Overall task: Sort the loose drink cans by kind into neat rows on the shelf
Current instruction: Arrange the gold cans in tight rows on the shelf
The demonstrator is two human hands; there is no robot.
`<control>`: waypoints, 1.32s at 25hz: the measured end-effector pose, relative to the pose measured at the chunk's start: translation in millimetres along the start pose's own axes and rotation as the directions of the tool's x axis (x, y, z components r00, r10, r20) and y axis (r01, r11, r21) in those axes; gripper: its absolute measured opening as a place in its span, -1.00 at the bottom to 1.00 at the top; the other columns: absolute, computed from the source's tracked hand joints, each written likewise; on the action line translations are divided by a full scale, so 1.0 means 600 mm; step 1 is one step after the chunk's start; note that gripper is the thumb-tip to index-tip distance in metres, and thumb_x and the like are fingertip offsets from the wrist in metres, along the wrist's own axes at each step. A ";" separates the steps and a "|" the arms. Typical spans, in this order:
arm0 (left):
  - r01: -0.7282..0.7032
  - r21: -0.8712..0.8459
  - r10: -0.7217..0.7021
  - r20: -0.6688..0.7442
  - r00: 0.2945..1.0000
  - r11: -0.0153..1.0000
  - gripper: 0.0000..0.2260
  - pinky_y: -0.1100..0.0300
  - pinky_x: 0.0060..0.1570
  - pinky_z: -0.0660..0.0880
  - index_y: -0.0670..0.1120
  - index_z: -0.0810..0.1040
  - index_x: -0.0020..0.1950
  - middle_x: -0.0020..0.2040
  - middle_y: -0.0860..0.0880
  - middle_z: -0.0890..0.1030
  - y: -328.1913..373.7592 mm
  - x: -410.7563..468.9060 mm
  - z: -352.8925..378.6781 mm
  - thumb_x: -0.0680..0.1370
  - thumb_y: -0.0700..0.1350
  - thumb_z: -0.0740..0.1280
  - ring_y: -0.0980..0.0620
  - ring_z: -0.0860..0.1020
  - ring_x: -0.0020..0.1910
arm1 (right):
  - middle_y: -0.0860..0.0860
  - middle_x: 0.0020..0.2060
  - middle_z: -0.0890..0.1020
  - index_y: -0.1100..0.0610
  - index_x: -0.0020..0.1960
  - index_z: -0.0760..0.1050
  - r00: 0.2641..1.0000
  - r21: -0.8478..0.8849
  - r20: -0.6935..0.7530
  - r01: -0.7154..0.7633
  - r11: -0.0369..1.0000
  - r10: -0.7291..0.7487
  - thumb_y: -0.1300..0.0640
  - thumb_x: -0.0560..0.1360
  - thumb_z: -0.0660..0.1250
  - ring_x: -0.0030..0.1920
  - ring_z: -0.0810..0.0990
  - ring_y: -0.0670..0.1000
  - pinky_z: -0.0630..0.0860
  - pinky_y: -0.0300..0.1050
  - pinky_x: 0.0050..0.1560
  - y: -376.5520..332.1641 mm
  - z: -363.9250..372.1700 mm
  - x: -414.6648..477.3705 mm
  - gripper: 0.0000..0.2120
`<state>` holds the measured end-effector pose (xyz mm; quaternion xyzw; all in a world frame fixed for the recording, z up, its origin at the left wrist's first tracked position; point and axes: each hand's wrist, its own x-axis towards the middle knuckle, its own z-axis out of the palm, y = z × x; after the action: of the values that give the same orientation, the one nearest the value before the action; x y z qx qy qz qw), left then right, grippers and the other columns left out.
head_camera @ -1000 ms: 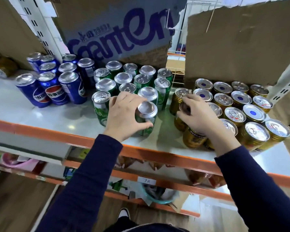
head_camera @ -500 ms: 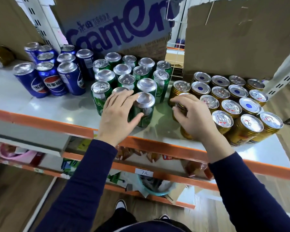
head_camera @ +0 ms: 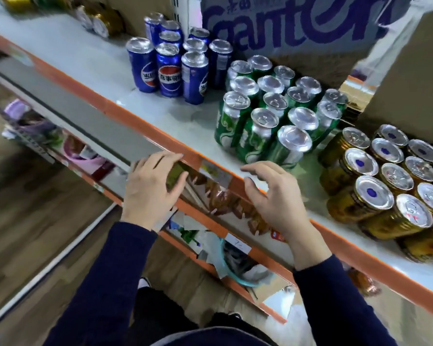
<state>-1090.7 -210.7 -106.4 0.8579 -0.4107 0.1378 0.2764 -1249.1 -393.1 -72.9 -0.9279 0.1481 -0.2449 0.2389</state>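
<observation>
Three groups of cans stand on the white shelf [head_camera: 90,78]: blue cola cans [head_camera: 169,68] at the left, green cans [head_camera: 268,118] in the middle, gold cans [head_camera: 385,186] at the right. My left hand [head_camera: 153,188] hovers in front of the shelf's orange front edge [head_camera: 140,126], fingers loosely bent, holding nothing. My right hand [head_camera: 270,193] is over that edge just in front of the green cans, fingers relaxed and empty. Neither hand touches a can.
A cardboard box with purple lettering [head_camera: 285,26] stands behind the cans, and plain cardboard [head_camera: 405,91] is at the back right. A few gold cans [head_camera: 103,21] lie at the far left of the shelf. Lower shelves hold packets and bowls [head_camera: 85,156].
Both hands have let go of the cans and drawn back to the shelf's front edge. The view has swung left and tilted.
</observation>
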 end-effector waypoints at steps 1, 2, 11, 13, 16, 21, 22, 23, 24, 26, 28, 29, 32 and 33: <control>0.031 0.016 -0.031 -0.008 0.999 0.999 -0.71 -0.06 0.17 0.43 -0.12 0.55 0.23 0.14 -0.09 0.61 -0.025 -0.006 -0.012 0.55 -0.05 0.34 -0.10 0.58 0.07 | 0.02 -0.03 0.64 0.16 0.07 0.61 1.000 0.009 0.003 0.011 1.000 -0.011 0.22 0.50 0.34 -0.04 0.59 0.01 0.52 -0.12 -0.02 -0.012 0.017 0.011 -0.83; 0.065 0.030 -0.064 -0.023 0.998 0.997 -0.72 -0.06 0.14 0.46 -0.12 0.56 0.22 0.12 -0.09 0.62 -0.056 -0.010 -0.027 0.55 -0.06 0.35 -0.10 0.59 0.05 | 0.02 -0.04 0.64 0.16 0.06 0.61 1.000 0.017 0.016 0.025 1.000 -0.026 0.22 0.50 0.34 -0.05 0.59 0.00 0.52 -0.12 -0.03 -0.029 0.039 0.028 -0.84; 0.214 0.136 -0.207 -0.068 0.976 0.967 -0.81 0.02 0.02 0.44 -0.07 0.61 0.11 -0.02 -0.02 0.65 -0.388 0.010 -0.190 0.52 -0.07 0.38 -0.06 0.61 -0.05 | -0.03 0.02 0.61 0.09 0.11 0.59 0.978 0.112 0.139 0.143 0.983 -0.158 0.17 0.51 0.36 -0.03 0.57 -0.07 0.52 -0.15 0.05 -0.251 0.296 0.233 -0.81; 0.234 0.131 -0.226 -0.072 0.971 0.963 -0.81 0.04 -0.01 0.44 -0.07 0.61 0.11 -0.04 -0.02 0.65 -0.448 0.020 -0.216 0.52 -0.07 0.37 -0.05 0.61 -0.08 | -0.09 0.03 0.59 0.06 0.13 0.58 0.972 0.135 0.176 0.135 0.982 -0.158 0.15 0.52 0.34 -0.04 0.55 -0.13 0.51 -0.18 0.04 -0.285 0.339 0.269 -0.80; 0.249 0.103 -0.245 -0.045 0.968 0.963 -0.82 0.03 -0.03 0.46 -0.09 0.61 0.10 -0.05 -0.02 0.65 -0.520 0.037 -0.232 0.52 -0.09 0.37 -0.03 0.61 -0.11 | -0.11 0.03 0.59 0.04 0.15 0.58 0.972 0.134 0.202 0.096 0.986 -0.122 0.12 0.52 0.33 -0.02 0.54 -0.17 0.53 -0.21 0.05 -0.307 0.387 0.316 -0.79; 0.261 0.052 -0.260 -0.018 0.965 0.964 -0.83 -0.02 -0.03 0.50 -0.10 0.62 0.09 -0.03 -0.02 0.64 -0.626 0.103 -0.221 0.52 -0.10 0.38 -0.03 0.62 -0.10 | -0.09 -0.01 0.61 0.06 0.12 0.60 0.981 0.141 0.161 0.083 0.987 -0.106 0.16 0.52 0.35 -0.05 0.54 -0.18 0.45 -0.35 0.07 -0.320 0.474 0.427 -0.81; 0.256 0.042 -0.255 -0.017 0.967 0.966 -0.82 -0.04 -0.02 0.50 -0.10 0.62 0.09 -0.02 -0.03 0.64 -0.651 0.128 -0.218 0.52 -0.10 0.38 -0.03 0.61 -0.09 | -0.10 -0.03 0.60 0.07 0.10 0.61 0.983 0.152 0.147 0.088 0.984 -0.111 0.18 0.51 0.36 -0.07 0.53 -0.19 0.42 -0.42 0.05 -0.322 0.495 0.460 -0.81; 0.250 0.033 -0.249 -0.017 0.968 0.968 -0.82 -0.05 -0.01 0.51 -0.10 0.61 0.10 -0.01 -0.03 0.64 -0.676 0.155 -0.216 0.53 -0.10 0.38 -0.03 0.61 -0.07 | -0.10 -0.05 0.60 0.08 0.09 0.62 0.985 0.171 0.131 0.092 0.981 -0.115 0.21 0.50 0.36 -0.07 0.53 -0.19 0.42 -0.42 0.04 -0.325 0.516 0.494 -0.82; 0.243 0.026 -0.243 -0.022 0.970 0.970 -0.81 -0.05 0.01 0.50 -0.10 0.61 0.11 0.00 -0.03 0.64 -0.702 0.187 -0.216 0.53 -0.09 0.37 -0.04 0.61 -0.06 | -0.11 -0.06 0.59 0.09 0.08 0.62 0.987 0.191 0.112 0.095 0.977 -0.118 0.23 0.50 0.36 -0.06 0.54 -0.16 0.45 -0.36 0.04 -0.328 0.537 0.531 -0.82; 0.224 0.025 -0.224 -0.024 0.974 0.974 -0.79 -0.06 0.04 0.49 -0.10 0.61 0.13 0.00 -0.04 0.64 -0.747 0.252 -0.218 0.53 -0.08 0.37 -0.04 0.62 -0.05 | -0.11 -0.05 0.58 0.10 0.07 0.62 0.992 0.212 0.068 0.091 0.973 -0.108 0.24 0.49 0.36 -0.04 0.57 -0.10 0.52 -0.18 0.04 -0.337 0.570 0.601 -0.82; 0.210 0.030 -0.210 -0.012 0.978 0.977 -0.78 -0.07 0.02 0.50 -0.10 0.60 0.15 -0.04 -0.04 0.63 -0.796 0.322 -0.225 0.54 -0.07 0.37 -0.04 0.61 -0.08 | -0.10 -0.05 0.58 0.12 0.07 0.62 0.995 0.228 0.038 0.084 0.970 -0.095 0.24 0.50 0.35 -0.02 0.58 -0.07 0.55 -0.09 0.03 -0.350 0.602 0.684 -0.82; 0.204 0.027 -0.204 -0.017 0.979 0.979 -0.78 -0.08 0.00 0.50 -0.11 0.60 0.15 -0.05 -0.03 0.63 -0.820 0.353 -0.229 0.54 -0.08 0.38 -0.04 0.61 -0.10 | -0.09 -0.04 0.58 0.13 0.07 0.62 0.994 0.227 0.030 0.096 0.969 -0.105 0.24 0.50 0.34 -0.02 0.58 -0.06 0.56 -0.08 0.02 -0.357 0.616 0.723 -0.82; 0.204 0.016 -0.203 -0.060 0.977 0.979 -0.79 -0.08 -0.02 0.53 -0.11 0.61 0.14 -0.05 -0.01 0.62 -0.891 0.429 -0.239 0.53 -0.09 0.38 -0.01 0.59 -0.11 | -0.05 -0.01 0.61 0.13 0.09 0.61 0.991 0.209 0.022 0.128 0.970 -0.136 0.22 0.51 0.34 -0.02 0.57 -0.06 0.55 -0.12 0.02 -0.375 0.652 0.831 -0.82; 0.215 0.012 -0.214 -0.059 0.975 0.977 -0.78 -0.07 -0.01 0.53 -0.11 0.61 0.15 -0.03 0.00 0.62 -0.912 0.446 -0.240 0.54 -0.08 0.37 0.00 0.59 -0.08 | -0.06 0.00 0.60 0.12 0.10 0.61 0.991 0.211 0.025 0.122 0.970 -0.130 0.21 0.52 0.33 -0.01 0.57 -0.07 0.55 -0.14 0.02 -0.379 0.662 0.860 -0.82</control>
<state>-497.6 -15.0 -63.6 0.8952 -0.3064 0.1356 0.2938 -573.1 -256.8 -61.8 -0.9098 0.0575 -0.2559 0.3217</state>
